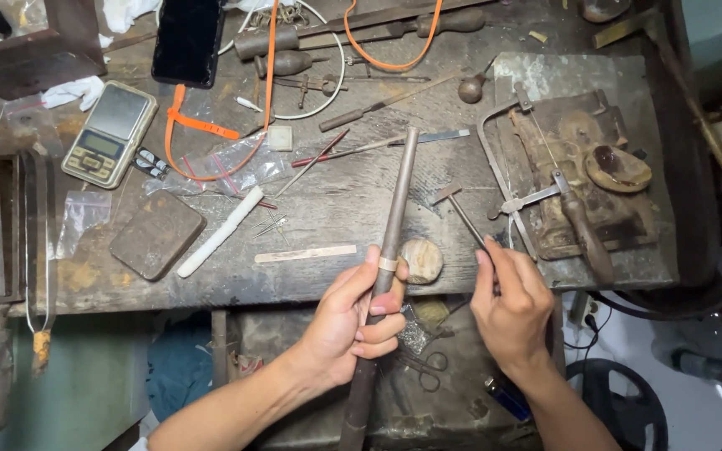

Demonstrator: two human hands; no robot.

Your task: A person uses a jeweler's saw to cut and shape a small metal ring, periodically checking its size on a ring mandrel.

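Steel rod (388, 250), long and tapered, dull grey, gripped in left hand (353, 317) with fingers wrapped round it; a thin pale ring (388, 264) sits on the rod just above the thumb. Right hand (511, 305) pinches the slim handle of a small hammer (455, 205), head up over the bench. Judgement: keep the rod braced and strike the ring lightly and square, turning between taps. Beyond: scarred wooden bench (336, 200), round pale stone (421, 260), white stick (221, 231), saw frame (507, 179), pocket scale (110, 134), orange cord (271, 75)
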